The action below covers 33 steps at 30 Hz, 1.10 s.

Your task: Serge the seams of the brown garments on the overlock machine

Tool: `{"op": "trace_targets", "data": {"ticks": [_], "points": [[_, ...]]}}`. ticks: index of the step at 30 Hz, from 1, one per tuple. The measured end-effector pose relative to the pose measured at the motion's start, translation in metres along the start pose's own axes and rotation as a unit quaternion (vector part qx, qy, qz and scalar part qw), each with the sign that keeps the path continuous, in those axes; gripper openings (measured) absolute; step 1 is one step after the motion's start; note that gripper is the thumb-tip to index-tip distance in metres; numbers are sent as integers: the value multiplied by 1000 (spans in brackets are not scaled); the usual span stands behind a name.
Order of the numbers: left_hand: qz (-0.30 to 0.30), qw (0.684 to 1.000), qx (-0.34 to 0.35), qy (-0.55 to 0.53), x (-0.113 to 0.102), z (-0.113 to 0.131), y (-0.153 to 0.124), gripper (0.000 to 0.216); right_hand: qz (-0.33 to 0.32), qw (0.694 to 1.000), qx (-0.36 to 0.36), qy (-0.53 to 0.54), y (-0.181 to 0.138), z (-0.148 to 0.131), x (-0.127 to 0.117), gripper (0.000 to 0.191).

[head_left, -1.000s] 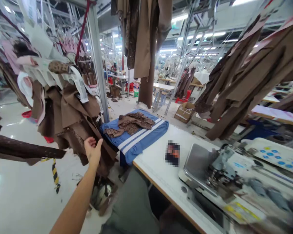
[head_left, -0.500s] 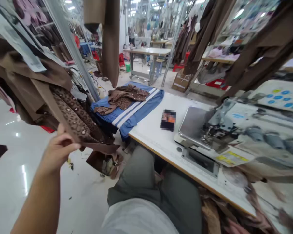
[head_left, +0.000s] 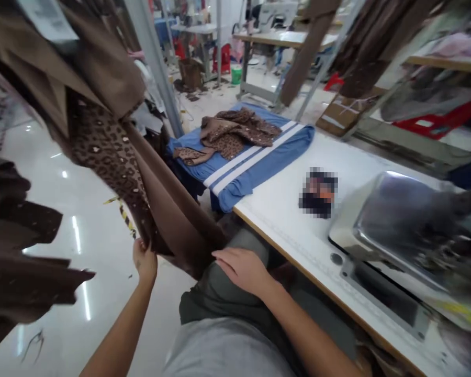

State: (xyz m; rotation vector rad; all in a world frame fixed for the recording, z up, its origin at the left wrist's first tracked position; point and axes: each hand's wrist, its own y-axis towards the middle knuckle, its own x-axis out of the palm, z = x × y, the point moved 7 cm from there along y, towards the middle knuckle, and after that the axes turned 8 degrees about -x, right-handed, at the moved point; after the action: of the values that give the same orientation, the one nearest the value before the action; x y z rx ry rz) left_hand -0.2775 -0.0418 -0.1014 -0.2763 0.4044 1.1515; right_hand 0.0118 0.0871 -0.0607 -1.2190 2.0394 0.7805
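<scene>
Beside the white sewing table [head_left: 270,220], with its sewing machine [head_left: 392,230] far right, a hanging leopard-lined brown garment [head_left: 113,173] drapes left of us; our left hand [head_left: 144,260] pinches its lower edge; our right hand [head_left: 241,269] lies spread on our grey-trousered thigh [head_left: 208,303]

1 head-worn view, angled forward and down over the sewing table [head_left: 275,209]

My left hand [head_left: 144,260] disappears at the fingertips behind the brown leopard-print cloth [head_left: 110,157], so I can't see their grip. On the right, the sewing machine [head_left: 400,230] is blurred and cut off by the edge. The small item [head_left: 317,192] on the table [head_left: 282,230] is pixelated beyond recognition, and the white label [head_left: 47,18] at far left is cut off, its print unreadable.
</scene>
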Motion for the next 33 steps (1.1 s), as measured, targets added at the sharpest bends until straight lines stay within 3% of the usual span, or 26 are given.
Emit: {"op": "trace_targets", "data": {"ticks": [3,6,9,11,13,16,19,23,27,30,33], "points": [[-35,998,32,34,1,-12,-22,34,10,997,-16,69,46,-26,20,36],[-158,981,106,34,43,0,-72,27,25,994,-18,109,72,-30,38,55],[-259,949,182,6,79,29,-98,34,77,987,48,132,77,12,40,53],[-268,940,211,-18,80,49,-80,35,103,982,84,132,70,48,34,51],[-204,955,207,-51,62,67,-31,28,114,980,101,127,60,76,27,45],[-38,980,162,-113,27,87,54,27,132,977,120,119,45,92,25,33],[8,979,134,-156,28,105,106,30,142,974,135,117,38,85,34,26],[65,971,119,-199,41,120,120,25,116,973,129,151,38,77,43,36],[129,964,108,-204,32,127,123,33,117,966,142,183,34,84,32,45],[191,959,93,-190,0,128,125,23,129,963,157,179,31,88,24,29],[236,957,70,-155,-48,119,116,33,105,967,151,177,32,83,29,27]]}}
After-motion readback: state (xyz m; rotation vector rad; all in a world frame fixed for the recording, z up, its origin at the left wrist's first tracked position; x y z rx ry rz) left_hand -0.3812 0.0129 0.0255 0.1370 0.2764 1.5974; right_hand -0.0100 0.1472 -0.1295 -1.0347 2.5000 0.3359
